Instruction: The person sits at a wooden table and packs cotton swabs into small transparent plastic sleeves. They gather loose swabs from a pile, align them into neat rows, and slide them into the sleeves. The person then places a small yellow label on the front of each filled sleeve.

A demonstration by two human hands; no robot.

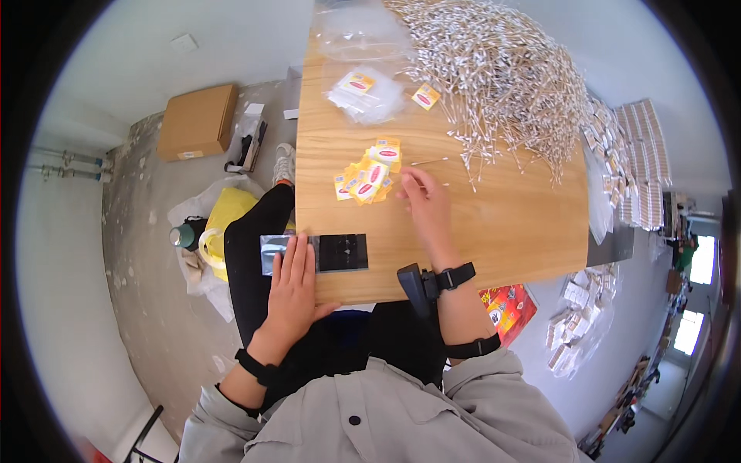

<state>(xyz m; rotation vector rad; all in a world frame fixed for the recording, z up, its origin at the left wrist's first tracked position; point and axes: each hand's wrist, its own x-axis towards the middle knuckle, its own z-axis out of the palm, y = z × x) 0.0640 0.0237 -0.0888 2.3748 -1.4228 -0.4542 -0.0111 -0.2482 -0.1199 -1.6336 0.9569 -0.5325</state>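
My left hand (293,270) lies flat with fingers stretched out, pressing on a clear plastic sleeve (272,248) at the table's near left edge. Beside its fingers, a flat black rectangle (343,252) with a shiny surface lies on the wood. My right hand (426,202) rests low over the table with fingers bent, thumb and index tips apart. Nothing shows between them. Just left of these fingertips spreads a loose pile of yellow and white printed cards (370,176). A single cotton swab (430,162) lies just beyond the right hand.
A large heap of loose cotton swabs (502,77) covers the wooden table's (509,224) far right. Clear plastic bags (369,100) lie at the far left, near a single card (425,96). Bundled packs (579,309) sit right of the table; a cardboard box (197,123) stands on the floor left.
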